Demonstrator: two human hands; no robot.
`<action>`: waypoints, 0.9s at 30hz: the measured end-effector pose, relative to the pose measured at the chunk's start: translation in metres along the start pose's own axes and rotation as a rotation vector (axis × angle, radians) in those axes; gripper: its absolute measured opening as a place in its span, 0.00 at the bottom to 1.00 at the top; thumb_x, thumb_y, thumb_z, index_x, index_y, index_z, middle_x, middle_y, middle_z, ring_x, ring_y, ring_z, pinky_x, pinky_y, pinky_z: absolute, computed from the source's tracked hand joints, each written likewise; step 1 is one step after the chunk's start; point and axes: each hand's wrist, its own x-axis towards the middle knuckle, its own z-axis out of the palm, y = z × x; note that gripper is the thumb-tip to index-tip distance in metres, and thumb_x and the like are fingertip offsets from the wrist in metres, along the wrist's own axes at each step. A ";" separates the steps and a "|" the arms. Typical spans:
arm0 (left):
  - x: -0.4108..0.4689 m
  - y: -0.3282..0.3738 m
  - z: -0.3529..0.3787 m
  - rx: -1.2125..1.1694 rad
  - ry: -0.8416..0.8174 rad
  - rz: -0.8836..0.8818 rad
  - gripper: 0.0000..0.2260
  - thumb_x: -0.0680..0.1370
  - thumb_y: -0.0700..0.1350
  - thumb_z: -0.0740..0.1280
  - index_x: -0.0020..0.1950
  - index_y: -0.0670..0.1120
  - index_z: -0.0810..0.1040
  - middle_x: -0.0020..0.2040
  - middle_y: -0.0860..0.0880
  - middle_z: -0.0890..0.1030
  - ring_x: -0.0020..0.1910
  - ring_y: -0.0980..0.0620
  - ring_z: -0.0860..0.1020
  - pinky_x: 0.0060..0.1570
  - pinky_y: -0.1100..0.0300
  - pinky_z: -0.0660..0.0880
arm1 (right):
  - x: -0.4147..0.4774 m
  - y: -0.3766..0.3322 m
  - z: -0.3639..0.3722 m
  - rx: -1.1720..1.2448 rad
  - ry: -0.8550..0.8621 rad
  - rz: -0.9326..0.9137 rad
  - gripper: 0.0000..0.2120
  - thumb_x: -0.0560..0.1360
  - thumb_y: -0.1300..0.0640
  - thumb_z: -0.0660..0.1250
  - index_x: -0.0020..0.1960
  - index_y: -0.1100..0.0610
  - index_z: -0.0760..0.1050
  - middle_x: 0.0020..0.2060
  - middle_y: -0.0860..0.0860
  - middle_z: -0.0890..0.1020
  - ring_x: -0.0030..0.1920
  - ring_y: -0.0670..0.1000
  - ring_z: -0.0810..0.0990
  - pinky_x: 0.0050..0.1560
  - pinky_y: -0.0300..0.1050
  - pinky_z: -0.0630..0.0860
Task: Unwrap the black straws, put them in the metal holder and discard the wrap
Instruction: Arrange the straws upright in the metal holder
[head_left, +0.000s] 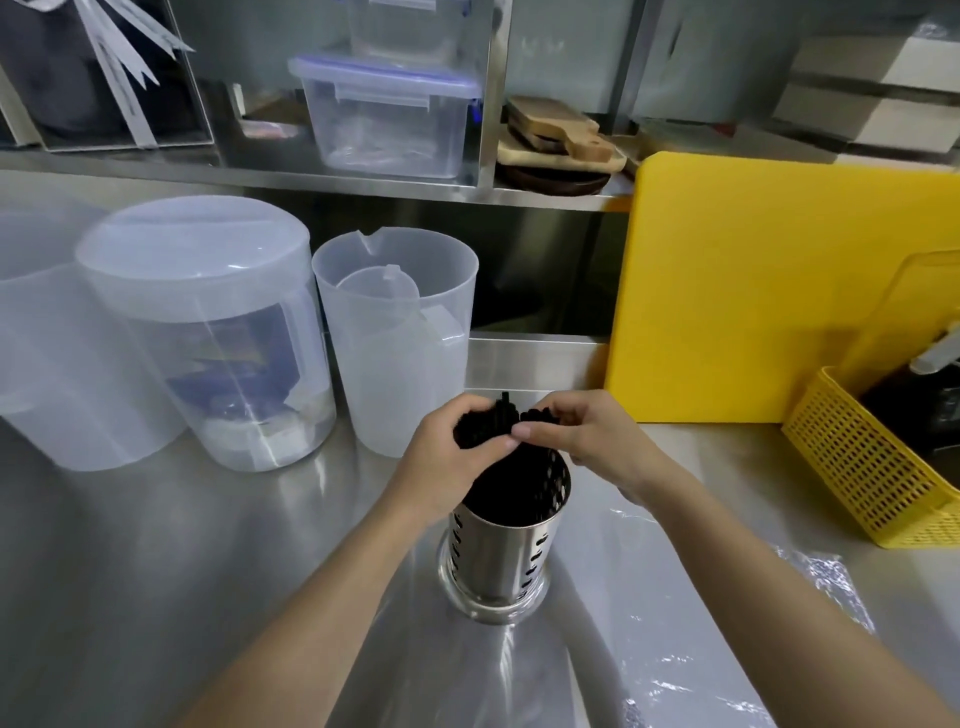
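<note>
A bundle of black straws stands in the perforated metal holder at the centre of the steel counter. My left hand grips the upper ends of the straws from the left. My right hand pinches their tops from the right, thumb touching the left hand's fingers. One straw sticks up above the rest. The clear plastic wrap lies flat and crinkled on the counter, under and to the right of the holder.
Two translucent lidded tubs and an open measuring jug stand at the left. A yellow cutting board leans at the back right, a yellow perforated basket beside it. A shelf above holds a clear box and wooden boards.
</note>
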 end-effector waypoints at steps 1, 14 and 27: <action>0.001 -0.002 0.000 -0.015 0.011 0.004 0.09 0.70 0.40 0.72 0.45 0.53 0.77 0.40 0.56 0.79 0.39 0.65 0.77 0.41 0.74 0.71 | 0.002 0.002 0.001 -0.003 0.004 -0.012 0.05 0.71 0.58 0.71 0.40 0.59 0.78 0.28 0.46 0.77 0.29 0.38 0.77 0.28 0.28 0.69; 0.000 -0.013 -0.001 -0.149 0.037 -0.013 0.15 0.70 0.39 0.72 0.49 0.56 0.74 0.48 0.55 0.79 0.49 0.59 0.77 0.44 0.74 0.73 | 0.013 0.014 0.003 0.049 0.121 -0.105 0.09 0.69 0.62 0.72 0.35 0.49 0.79 0.37 0.45 0.80 0.37 0.37 0.77 0.37 0.29 0.74; 0.009 -0.012 0.007 -0.080 0.128 -0.007 0.13 0.70 0.36 0.71 0.44 0.53 0.75 0.42 0.55 0.77 0.44 0.60 0.76 0.40 0.77 0.70 | 0.015 0.017 0.005 0.087 0.101 -0.078 0.09 0.69 0.61 0.72 0.42 0.48 0.79 0.40 0.45 0.81 0.43 0.43 0.79 0.41 0.33 0.76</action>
